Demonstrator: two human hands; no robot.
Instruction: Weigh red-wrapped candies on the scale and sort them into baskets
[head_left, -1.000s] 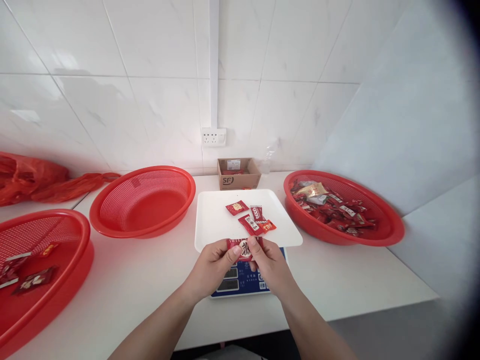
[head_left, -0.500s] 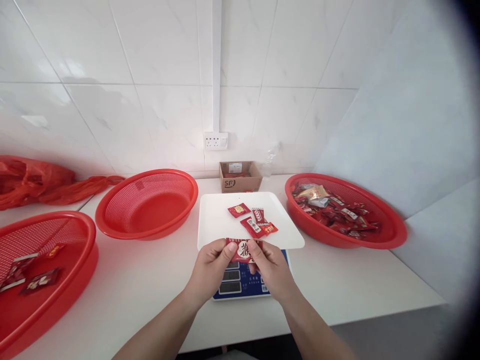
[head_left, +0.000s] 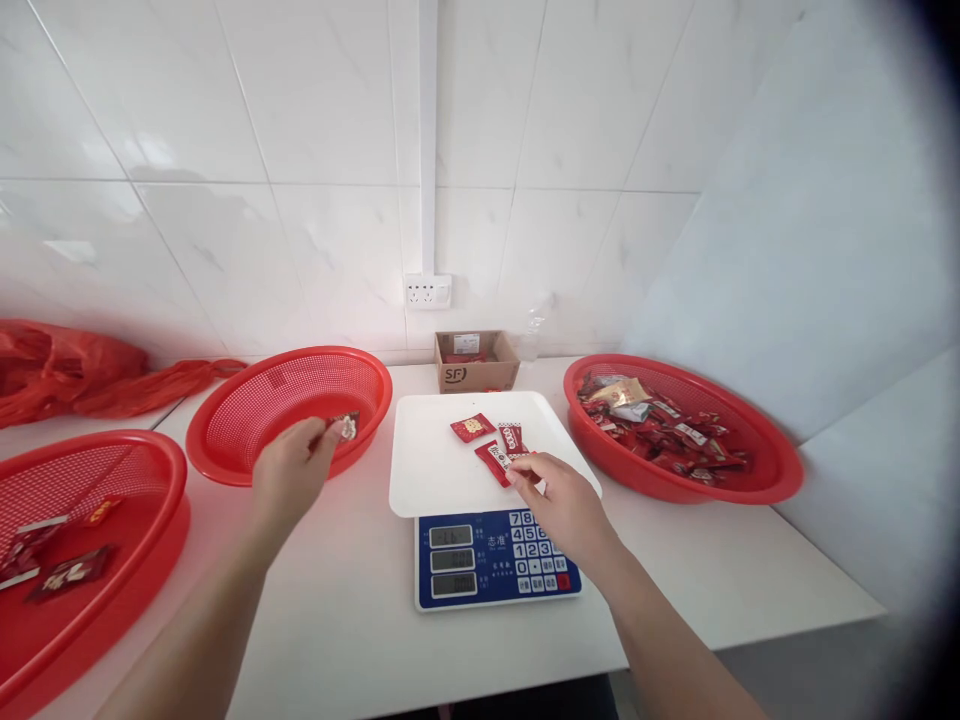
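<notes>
My left hand (head_left: 291, 472) is out over the near rim of the middle red basket (head_left: 225, 440), fingers pinched on a red candy packet (head_left: 344, 426). My right hand (head_left: 561, 502) rests on the front right of the white scale tray (head_left: 427, 470), fingertips touching the red packets (head_left: 499, 452) that lie there; the fingers are curled, and whether they grip one is unclear. The blue scale (head_left: 495, 562) with its keypad and displays sits under the tray, in front of me.
A red basket (head_left: 765, 480) full of wrapped candies stands at the right. Another red basket (head_left: 150, 520) at the left holds a few packets. A small cardboard box (head_left: 472, 362) sits by the wall under a socket (head_left: 427, 291). Red plastic bags (head_left: 67, 365) lie far left.
Both hands held one red packet above the scale. Now the left hand has carried it left over the middle basket, and the right hand has gone forward to the packets on the tray.
</notes>
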